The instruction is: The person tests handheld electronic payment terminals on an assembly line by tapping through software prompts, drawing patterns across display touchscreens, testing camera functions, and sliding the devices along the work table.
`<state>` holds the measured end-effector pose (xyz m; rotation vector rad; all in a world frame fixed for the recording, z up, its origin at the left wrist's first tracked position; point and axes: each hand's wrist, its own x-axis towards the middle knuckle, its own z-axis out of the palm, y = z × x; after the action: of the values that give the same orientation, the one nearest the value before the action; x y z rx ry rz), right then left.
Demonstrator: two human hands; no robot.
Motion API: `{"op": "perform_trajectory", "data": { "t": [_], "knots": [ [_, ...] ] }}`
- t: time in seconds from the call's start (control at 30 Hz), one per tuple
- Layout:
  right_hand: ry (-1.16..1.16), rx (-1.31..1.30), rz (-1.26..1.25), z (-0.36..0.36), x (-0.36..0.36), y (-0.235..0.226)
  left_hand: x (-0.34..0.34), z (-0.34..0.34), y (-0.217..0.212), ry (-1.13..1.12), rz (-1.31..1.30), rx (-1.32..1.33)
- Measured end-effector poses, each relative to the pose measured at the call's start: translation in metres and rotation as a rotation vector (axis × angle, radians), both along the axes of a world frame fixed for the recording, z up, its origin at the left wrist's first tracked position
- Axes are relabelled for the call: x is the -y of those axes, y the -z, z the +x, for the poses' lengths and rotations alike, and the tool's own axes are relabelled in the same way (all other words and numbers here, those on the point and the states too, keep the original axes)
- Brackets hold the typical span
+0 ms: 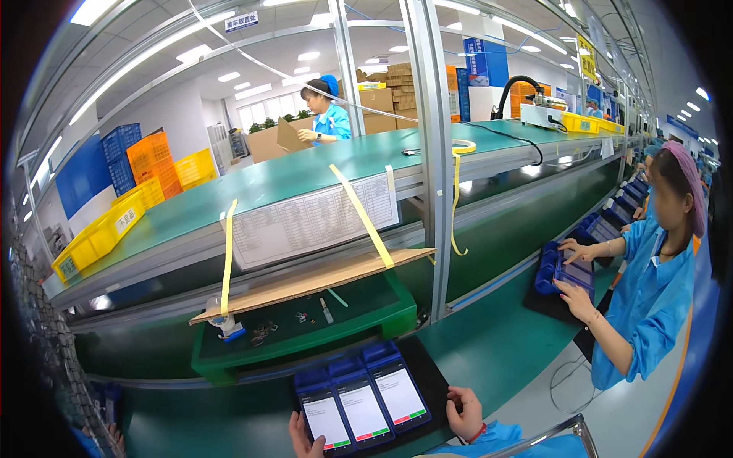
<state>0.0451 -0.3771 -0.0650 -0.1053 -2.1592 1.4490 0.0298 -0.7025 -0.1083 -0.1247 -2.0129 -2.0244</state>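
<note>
Hands flank three blue-cased lit-screen handsets (360, 406), long axes running near-to-far: left hand (305, 440) touching nearest-left unit, right hand (464, 412) curled beside the black tray (431, 382); neither grip closed on anything.

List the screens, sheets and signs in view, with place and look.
Three handheld devices: side by side between left hand and right hand, blue cases, lit white screens.
Paper sheet: taped to shelf edge, white table grid.
Hanging sign: overhead, small white rectangle.
</note>
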Motion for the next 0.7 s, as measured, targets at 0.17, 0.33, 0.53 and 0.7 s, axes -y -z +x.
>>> {"op": "perform_trajectory", "data": {
  "t": [0.17, 0.33, 0.53, 0.7],
  "knots": [
    [-0.011, -0.016, 0.031, -0.003, -0.001, -0.004, -0.015, 0.007, -0.037, 0.012, 0.072, 0.065],
    [-0.019, -0.012, 0.045, -0.001, -0.001, -0.007, -0.022, 0.011, -0.045, -0.037, 0.107, 0.027],
    [-0.019, -0.042, 0.082, 0.007, -0.002, -0.003, -0.030, 0.020, -0.057, -0.061, 0.156, 0.045],
    [-0.020, -0.036, 0.096, 0.002, -0.003, -0.007, -0.024, 0.009, -0.063, 0.011, 0.099, 0.138]
  ]
}}
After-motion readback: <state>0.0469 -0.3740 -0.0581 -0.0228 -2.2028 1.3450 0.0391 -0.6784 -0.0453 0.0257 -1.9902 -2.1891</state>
